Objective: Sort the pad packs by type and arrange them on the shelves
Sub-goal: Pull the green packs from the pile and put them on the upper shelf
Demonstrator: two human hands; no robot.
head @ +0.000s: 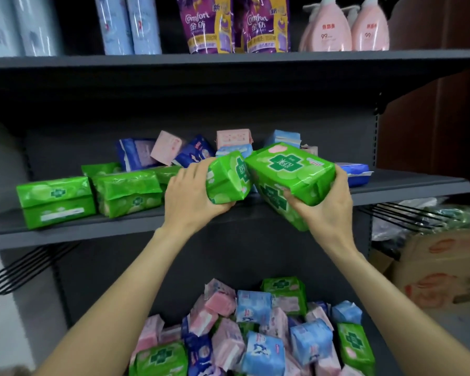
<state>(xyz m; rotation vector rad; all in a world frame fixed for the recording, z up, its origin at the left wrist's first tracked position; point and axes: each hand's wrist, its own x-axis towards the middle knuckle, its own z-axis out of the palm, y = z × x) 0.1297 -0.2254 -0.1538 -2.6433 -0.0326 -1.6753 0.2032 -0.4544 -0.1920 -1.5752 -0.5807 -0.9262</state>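
1. While the left hand (186, 196) grips a small green pad pack (227, 177) with fingers curled under it, the right hand (327, 204) grips a larger green pad pack (288, 172) the same way; both packs are tilted, touching each other, just above the front edge of the middle shelf (407, 188).
2. Both packs are of glossy, crinkled plastic film with a dark green cross, soft and pillow-shaped.
3. On the middle shelf, at the left, lie more green packs (92, 196), blocky and shiny; behind them is a loose group of blue and pink packs (179, 150).
4. Below, a mixed pile (266, 329) of pink, blue and green packs lies in disorder.
5. On the top shelf (228, 59) stand purple pouches (236, 23) and pink bottles (345, 28).
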